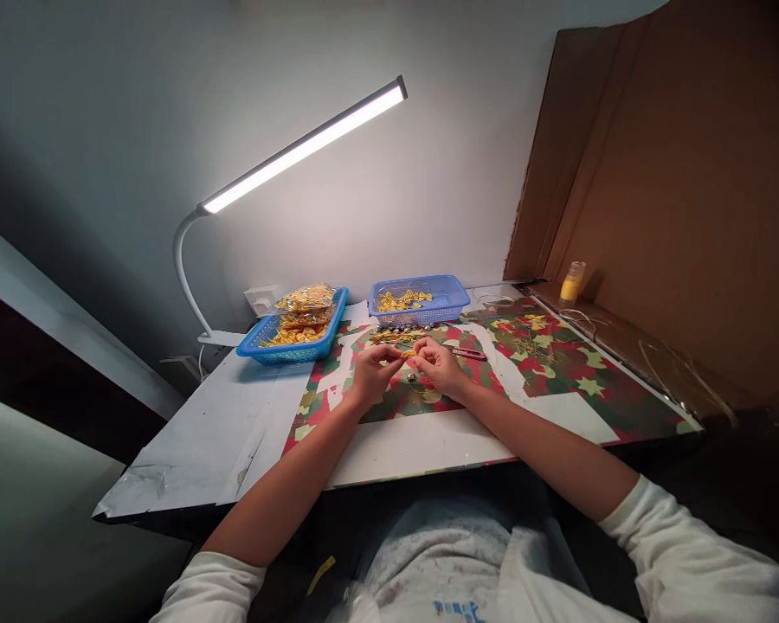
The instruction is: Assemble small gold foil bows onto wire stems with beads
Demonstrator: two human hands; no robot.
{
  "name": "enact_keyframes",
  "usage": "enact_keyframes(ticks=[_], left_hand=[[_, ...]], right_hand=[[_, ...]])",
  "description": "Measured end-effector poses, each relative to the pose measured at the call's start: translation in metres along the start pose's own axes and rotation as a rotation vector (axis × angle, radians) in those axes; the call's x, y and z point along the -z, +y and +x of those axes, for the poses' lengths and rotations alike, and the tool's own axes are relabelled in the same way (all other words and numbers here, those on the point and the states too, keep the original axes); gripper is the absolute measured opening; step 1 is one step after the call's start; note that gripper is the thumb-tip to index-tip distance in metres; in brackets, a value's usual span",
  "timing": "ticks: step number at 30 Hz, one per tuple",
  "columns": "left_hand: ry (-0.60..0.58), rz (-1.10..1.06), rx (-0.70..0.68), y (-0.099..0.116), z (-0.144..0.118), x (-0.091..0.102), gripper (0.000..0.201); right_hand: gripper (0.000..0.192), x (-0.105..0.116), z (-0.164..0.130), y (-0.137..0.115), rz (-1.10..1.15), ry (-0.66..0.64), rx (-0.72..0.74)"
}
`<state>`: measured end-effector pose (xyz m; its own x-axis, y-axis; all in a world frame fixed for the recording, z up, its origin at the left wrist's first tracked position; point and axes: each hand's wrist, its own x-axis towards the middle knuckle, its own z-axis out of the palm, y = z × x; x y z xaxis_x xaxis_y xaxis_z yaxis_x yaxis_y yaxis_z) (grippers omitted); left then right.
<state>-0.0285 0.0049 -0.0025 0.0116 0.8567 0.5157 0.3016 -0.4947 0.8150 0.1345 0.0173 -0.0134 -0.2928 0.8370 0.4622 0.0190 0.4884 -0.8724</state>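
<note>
Over the middle of the table, my left hand point(375, 374) and my right hand point(439, 367) meet with fingertips pinched together. Between them is a small gold ribbon bow point(408, 353), partly covered by the fingers. Just below the fingertips is a small round silver bell point(411, 377); whether it hangs from the bow or lies on the table I cannot tell. Behind the hands lie gold ribbon pieces point(389, 337) and a row of more bells point(421, 328). A pair of pink-handled snips or tweezers point(468, 353) rests beside my right hand.
A blue basket point(286, 353) with bagged gold bows stands at the left. A lilac basket point(451, 311) of loose bows is at the back. Gold ties point(532, 333) lie on the right. A lit lamp point(305, 143) arches above; cardboard point(662, 173) walls the right, near a yellow bottle point(572, 284).
</note>
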Motion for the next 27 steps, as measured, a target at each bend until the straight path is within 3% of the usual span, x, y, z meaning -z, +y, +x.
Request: enact_keyframes(ticks=[12, 17, 27], left_hand=[[0.087, 0.035, -0.052, 0.003, -0.001, -0.001, 0.014], [0.104, 0.085, -0.154, 0.006, -0.002, -0.001, 0.012], [0.115, 0.029, -0.087, -0.002, -0.004, -0.004, 0.006]], right_hand=[[0.028, -0.002, -0.002, -0.003, -0.172, 0.067, 0.095], [0.028, -0.003, -0.003, -0.005, -0.251, 0.020, 0.021], [0.031, -0.006, -0.008, -0.010, -0.195, -0.026, -0.024]])
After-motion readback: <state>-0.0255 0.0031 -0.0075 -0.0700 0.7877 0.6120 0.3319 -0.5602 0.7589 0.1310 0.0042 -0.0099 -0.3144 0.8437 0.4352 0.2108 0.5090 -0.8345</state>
